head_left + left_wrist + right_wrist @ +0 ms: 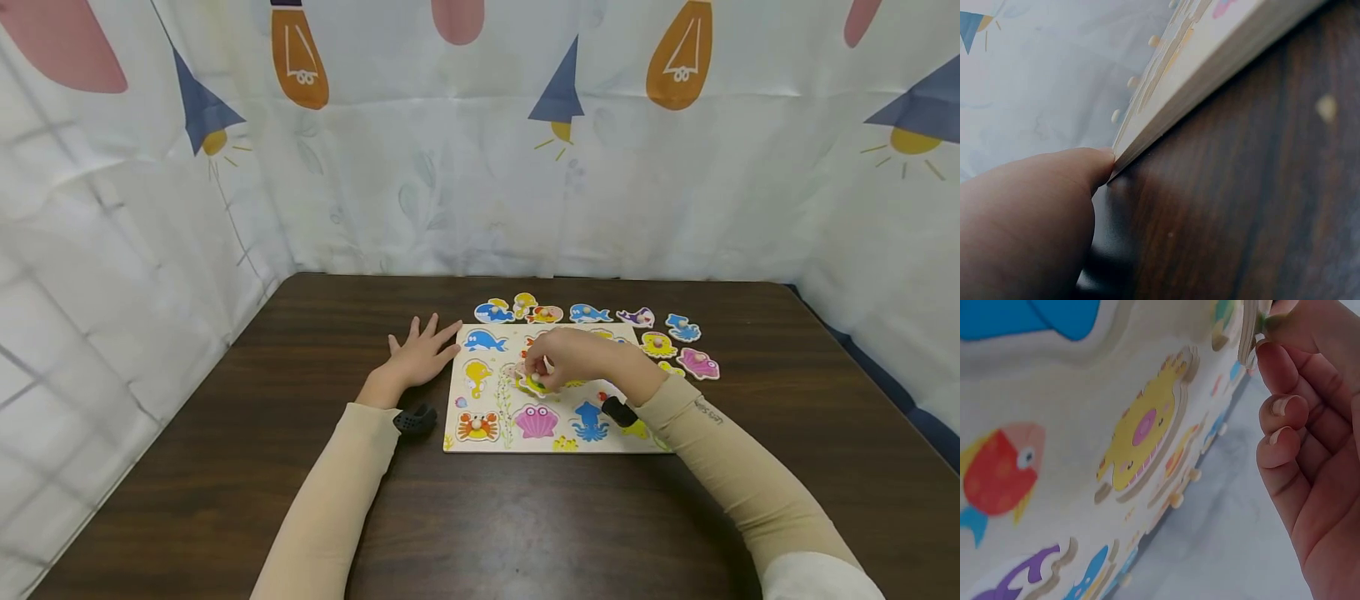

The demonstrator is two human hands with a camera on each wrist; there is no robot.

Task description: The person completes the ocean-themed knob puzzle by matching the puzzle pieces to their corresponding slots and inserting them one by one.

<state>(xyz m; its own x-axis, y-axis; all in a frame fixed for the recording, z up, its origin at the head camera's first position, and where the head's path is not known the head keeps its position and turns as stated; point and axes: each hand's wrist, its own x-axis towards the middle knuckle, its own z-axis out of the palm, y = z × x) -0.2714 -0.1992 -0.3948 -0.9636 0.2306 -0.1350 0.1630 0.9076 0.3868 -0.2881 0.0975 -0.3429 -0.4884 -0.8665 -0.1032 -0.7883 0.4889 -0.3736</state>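
A wooden sea-animal puzzle board [525, 447] lies on the table. My right hand [573, 354] is over its middle and pinches a knobbed puzzle piece [534, 386] with a green and yellow picture between thumb and fingertips. In the right wrist view that piece [1249, 332] shows edge-on, held close over the board, its picture hidden. My left hand [418, 357] lies with spread fingers at the board's upper left edge, and its thumb [1094, 164] touches the board's corner. Pictures on the board include a crab [477, 427], a pink shell [536, 422] and a blue squid [590, 422].
Loose knobbed pieces lie behind and right of the board, among them a blue whale [588, 313], a purple-and-white fish [636, 317], a blue squid piece [683, 328] and a pink piece [698, 364]. A printed curtain [480, 192] hangs behind the dark wooden table [517, 525].
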